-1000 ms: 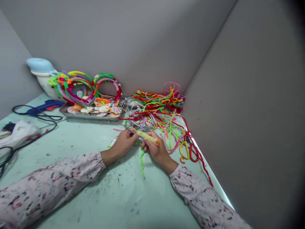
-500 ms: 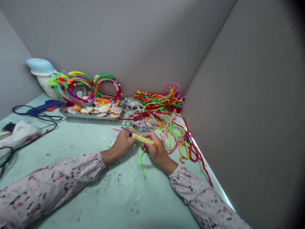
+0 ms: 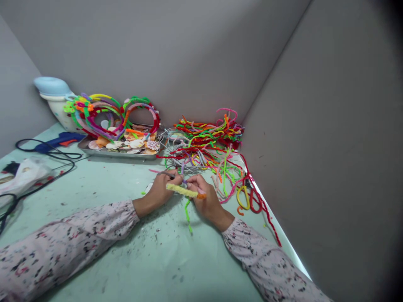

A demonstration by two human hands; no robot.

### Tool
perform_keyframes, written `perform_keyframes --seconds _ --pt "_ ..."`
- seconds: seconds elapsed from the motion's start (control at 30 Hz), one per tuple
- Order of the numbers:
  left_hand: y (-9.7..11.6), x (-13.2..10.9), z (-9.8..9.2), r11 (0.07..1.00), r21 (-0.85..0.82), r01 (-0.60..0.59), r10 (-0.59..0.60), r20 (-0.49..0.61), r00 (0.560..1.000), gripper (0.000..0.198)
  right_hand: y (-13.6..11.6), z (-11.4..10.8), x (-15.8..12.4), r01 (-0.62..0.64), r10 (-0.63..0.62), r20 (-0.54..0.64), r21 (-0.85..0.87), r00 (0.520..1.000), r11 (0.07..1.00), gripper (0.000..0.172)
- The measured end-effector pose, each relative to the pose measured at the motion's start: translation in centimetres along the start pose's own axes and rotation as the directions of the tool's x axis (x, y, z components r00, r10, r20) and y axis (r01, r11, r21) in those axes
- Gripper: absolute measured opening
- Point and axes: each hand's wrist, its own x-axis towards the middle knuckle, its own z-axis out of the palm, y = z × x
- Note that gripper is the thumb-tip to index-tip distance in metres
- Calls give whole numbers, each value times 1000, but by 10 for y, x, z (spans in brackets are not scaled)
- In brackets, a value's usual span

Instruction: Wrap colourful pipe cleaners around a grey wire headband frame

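My left hand (image 3: 160, 188) is closed on a headband, whose bare grey end (image 3: 166, 173) sticks out at the thumb. The headband's fuzzy yellow part (image 3: 181, 191), with an orange tip (image 3: 201, 196), crosses in front of my fingers. A purple pipe cleaner (image 3: 183, 169) stands up between my hands, its lower end at the fingertips. My right hand (image 3: 204, 196) is closed in a pinch beside it, apparently on that strand; the exact grip is partly hidden. A green pipe cleaner (image 3: 187, 216) lies on the table below my hands.
Behind my hands stands a metal tray (image 3: 126, 154) with shells and fuzzy headbands (image 3: 141, 102). A pile of pipe cleaners (image 3: 210, 134) fills the back right. Scissors (image 3: 248, 199) lie right. A blue glue gun (image 3: 59, 141), black cable (image 3: 67, 156), plastic bag (image 3: 28, 176) and lidded container (image 3: 58, 102) are left.
The headband's yellow part has shifted slightly down and left, and tilted. The purple strand now stands more upright between my hands. My fingertips have shifted a little.
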Motion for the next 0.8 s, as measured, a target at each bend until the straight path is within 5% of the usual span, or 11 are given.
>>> perform_keyframes --seconds 0.33,0.6,0.8 --pt "-5 1 2 999 -32 12 -12 -2 1000 26 -1 -1 0 46 -46 -1 -72 999 996 14" --pt "3 1 -3 983 176 -44 41 18 999 27 -2 0 0 19 -20 -26 -20 999 1000 16" --pt "6 -2 -3 994 106 -29 25 38 999 34 -1 -1 -1 -37 34 -49 -59 998 998 21"
